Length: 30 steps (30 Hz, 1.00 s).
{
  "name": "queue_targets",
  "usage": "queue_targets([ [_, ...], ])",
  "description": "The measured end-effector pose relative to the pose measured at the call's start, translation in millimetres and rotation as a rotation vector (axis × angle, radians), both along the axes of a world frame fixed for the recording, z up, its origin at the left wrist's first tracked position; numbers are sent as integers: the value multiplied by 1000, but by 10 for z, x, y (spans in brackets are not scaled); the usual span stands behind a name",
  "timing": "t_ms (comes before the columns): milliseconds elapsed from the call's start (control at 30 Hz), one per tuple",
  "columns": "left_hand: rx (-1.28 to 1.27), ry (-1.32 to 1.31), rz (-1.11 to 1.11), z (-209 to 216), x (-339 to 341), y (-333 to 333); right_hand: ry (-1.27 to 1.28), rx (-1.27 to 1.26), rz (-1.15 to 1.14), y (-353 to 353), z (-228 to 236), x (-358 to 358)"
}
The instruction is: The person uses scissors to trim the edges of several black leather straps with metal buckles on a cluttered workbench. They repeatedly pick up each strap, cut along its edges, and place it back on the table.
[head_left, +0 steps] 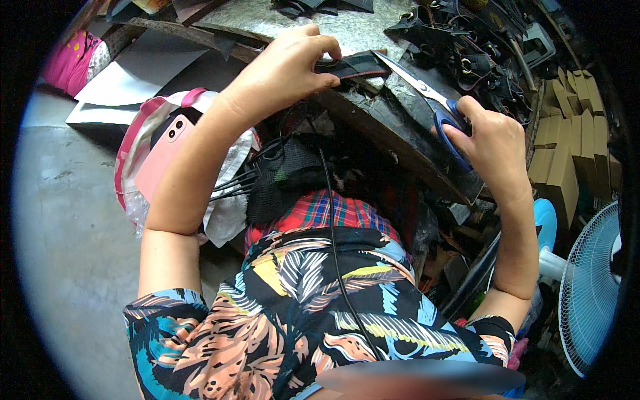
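Observation:
My left hand (297,63) pinches one end of a black strap (360,65) with reddish stitching along its edge. The strap lies over the near edge of the worktable. In my right hand (490,137) is a pair of scissors (433,93) with blue handles, thumb and fingers through the loops. Its blades spread apart, one silver blade reaching to the strap's right end. Whether the blades touch the strap, I cannot tell.
Black leather pieces with metal rings (467,63) pile up at the table's (253,20) far right. Cardboard boxes (567,147) and a blue fan (590,287) stand at right. At left are a bag with a pink phone (163,150) and white sheets (133,77).

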<state>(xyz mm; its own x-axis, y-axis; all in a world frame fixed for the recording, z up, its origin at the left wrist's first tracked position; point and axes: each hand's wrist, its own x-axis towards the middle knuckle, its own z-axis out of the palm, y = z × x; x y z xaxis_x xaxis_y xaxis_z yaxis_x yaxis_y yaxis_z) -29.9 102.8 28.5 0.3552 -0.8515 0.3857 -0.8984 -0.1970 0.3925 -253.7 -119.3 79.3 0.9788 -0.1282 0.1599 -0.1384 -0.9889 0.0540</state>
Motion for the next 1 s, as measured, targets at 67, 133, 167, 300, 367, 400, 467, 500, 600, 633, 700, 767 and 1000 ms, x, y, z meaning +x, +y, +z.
queue_targets([
  [67,-73,58,-10,-36,-17,-77,-24,83,-35,29,-39,27],
  [133,-205,74,15,-81,-47,-234,-44,75,-25,55,-73,51],
  [167,-225,74,43,-102,-64,-307,-64,71,-14,67,-92,60],
  [300,-359,-322,103,-162,-78,-380,54,-14,-87,78,-196,101],
  [367,-367,-510,143,-183,-47,-309,38,-1,-80,58,-219,69],
  [400,-332,-494,117,-191,-24,-262,33,7,-84,49,-228,57],
  [467,-252,-423,65,-218,-13,-174,44,89,-101,17,-235,76],
  [500,-193,-347,71,-235,-25,-148,52,125,-108,5,-229,84],
  [600,-338,-176,103,-243,-51,-146,51,259,-124,2,-177,89],
  [633,-310,-120,124,-230,-52,-165,43,240,-137,9,-153,84],
  [700,-299,-253,110,-181,-20,-233,40,166,-164,14,-94,62],
  [767,-218,-360,106,-133,6,-291,-60,21,-112,23,-37,11],
  [1000,-128,-508,129,-150,7,-443,-68,-198,-65,-33,6,18],
])
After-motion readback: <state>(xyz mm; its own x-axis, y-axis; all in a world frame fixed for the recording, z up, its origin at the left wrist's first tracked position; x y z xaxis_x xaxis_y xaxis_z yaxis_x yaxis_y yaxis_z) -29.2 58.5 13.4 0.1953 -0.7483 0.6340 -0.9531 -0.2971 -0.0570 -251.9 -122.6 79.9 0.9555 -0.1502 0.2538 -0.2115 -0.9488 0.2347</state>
